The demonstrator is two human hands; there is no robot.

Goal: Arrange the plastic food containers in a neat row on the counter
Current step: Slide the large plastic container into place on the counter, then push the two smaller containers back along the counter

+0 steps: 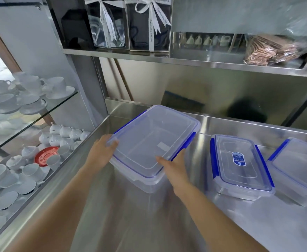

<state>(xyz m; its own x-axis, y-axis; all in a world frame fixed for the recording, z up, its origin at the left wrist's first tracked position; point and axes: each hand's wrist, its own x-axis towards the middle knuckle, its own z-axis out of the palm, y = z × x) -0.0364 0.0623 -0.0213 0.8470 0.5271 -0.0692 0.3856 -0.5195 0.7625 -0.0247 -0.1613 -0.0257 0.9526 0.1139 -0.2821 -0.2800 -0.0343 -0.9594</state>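
Observation:
A large clear plastic container (pixel 154 140) with blue side clips and a clear lid sits at the left of the steel counter (pixel 167 224). My left hand (pixel 101 151) grips its near left corner, fingers curled over the lid's edge. My right hand (pixel 174 166) holds its near right corner, thumb on the lid and fingers along the blue clip. To the right stands a smaller clear container (pixel 240 166) with blue clips and a blue label on its lid. A third clear container (pixel 300 170) is cut off by the right edge.
A glass cabinet to the left holds white cups and saucers (pixel 27 91), small white pots and a red saucer (pixel 47 155). A steel shelf (pixel 185 58) above carries ribboned gift boxes (pixel 149 24) and a bag of brown items (pixel 272 50). A steel back wall rises behind the counter.

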